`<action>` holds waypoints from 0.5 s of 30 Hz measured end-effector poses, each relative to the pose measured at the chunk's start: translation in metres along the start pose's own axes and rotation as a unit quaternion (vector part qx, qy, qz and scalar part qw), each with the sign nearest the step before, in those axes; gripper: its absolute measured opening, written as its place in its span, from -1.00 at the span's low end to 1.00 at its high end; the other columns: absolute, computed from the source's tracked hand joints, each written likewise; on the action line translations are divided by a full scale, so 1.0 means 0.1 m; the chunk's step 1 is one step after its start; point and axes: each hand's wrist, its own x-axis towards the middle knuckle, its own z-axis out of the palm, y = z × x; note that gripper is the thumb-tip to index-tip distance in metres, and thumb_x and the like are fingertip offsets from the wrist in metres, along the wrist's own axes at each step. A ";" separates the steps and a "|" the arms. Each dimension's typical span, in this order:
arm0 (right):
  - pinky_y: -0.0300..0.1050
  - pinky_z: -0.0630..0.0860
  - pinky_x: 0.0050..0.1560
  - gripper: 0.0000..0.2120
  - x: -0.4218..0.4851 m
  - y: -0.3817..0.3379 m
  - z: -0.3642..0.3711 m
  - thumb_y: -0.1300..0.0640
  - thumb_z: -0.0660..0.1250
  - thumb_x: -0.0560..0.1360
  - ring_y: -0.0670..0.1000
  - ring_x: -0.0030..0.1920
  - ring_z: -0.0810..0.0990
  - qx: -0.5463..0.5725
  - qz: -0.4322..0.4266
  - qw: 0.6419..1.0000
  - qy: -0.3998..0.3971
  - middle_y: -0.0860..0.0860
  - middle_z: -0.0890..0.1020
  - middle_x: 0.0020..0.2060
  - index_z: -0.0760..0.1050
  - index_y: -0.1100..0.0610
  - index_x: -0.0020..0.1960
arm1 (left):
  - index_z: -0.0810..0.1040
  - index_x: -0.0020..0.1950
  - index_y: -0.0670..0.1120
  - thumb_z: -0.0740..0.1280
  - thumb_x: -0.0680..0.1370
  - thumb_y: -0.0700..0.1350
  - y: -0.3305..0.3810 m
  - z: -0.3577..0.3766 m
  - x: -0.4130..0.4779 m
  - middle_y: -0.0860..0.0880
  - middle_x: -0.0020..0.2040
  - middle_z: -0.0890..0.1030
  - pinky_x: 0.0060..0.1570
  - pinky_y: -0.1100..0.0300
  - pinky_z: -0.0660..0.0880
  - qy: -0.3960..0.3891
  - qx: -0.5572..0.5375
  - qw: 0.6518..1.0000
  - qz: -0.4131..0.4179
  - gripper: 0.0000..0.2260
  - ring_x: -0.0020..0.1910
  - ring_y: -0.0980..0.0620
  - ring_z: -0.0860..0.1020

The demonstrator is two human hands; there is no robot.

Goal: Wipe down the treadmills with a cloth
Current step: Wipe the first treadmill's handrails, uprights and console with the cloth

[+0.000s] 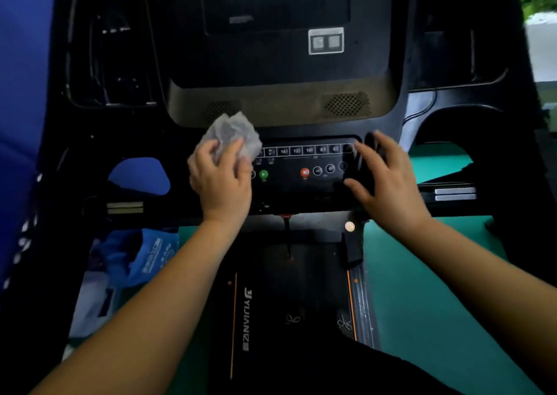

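The left hand point(221, 180) grips a crumpled grey cloth point(233, 135), fingers curled round its lower part; most of the cloth bulges out above the fingertips, against the left end of the treadmill point(283, 72) console, just below the speaker grille point(346, 105). The right hand point(388, 180) holds nothing, fingers spread and relaxed, at the right end of the button panel point(304, 165). The belt point(289, 304) lies below.
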 end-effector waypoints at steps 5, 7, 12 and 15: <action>0.14 0.04 0.48 -0.40 0.36 0.10 0.20 -0.17 0.18 0.51 0.28 0.51 0.09 -0.055 -0.061 0.997 -0.014 0.21 0.19 0.50 0.29 0.08 0.47 | 0.22 0.51 0.09 0.07 0.59 0.11 -0.03 0.17 0.43 -0.08 0.55 0.15 0.46 -0.10 0.00 0.014 0.132 0.989 0.060 -0.53 0.52 -0.12 0.08; 0.19 0.02 0.49 -0.41 0.38 0.12 0.27 -0.16 0.22 0.52 0.25 0.52 0.04 -0.060 -0.067 0.996 -0.007 0.18 0.14 0.52 0.25 0.04 0.49 | 0.26 0.50 0.06 0.07 0.60 0.07 -0.03 0.26 0.31 -0.09 0.54 0.17 0.47 -0.07 0.01 0.030 0.116 0.992 0.041 -0.55 0.52 -0.12 0.10; 0.22 0.03 0.47 -0.40 0.37 0.18 0.33 -0.14 0.24 0.53 0.24 0.53 0.03 -0.052 -0.076 0.996 0.009 0.18 0.13 0.53 0.23 0.04 0.49 | 0.44 0.39 -0.08 0.13 0.60 -0.02 0.21 0.71 -0.68 -0.25 0.48 0.27 0.42 -0.13 0.16 0.077 0.010 0.997 0.002 -0.62 0.46 -0.23 0.22; 0.20 0.00 0.47 -0.40 0.38 0.18 0.31 -0.16 0.21 0.53 0.22 0.53 -0.01 -0.053 -0.077 0.996 -0.004 0.17 0.09 0.54 0.21 0.03 0.50 | 0.38 0.44 -0.03 0.17 0.58 -0.01 0.56 0.91 -0.80 -0.21 0.51 0.21 0.45 -0.12 0.08 0.072 -0.014 0.997 -0.028 -0.58 0.50 -0.20 0.13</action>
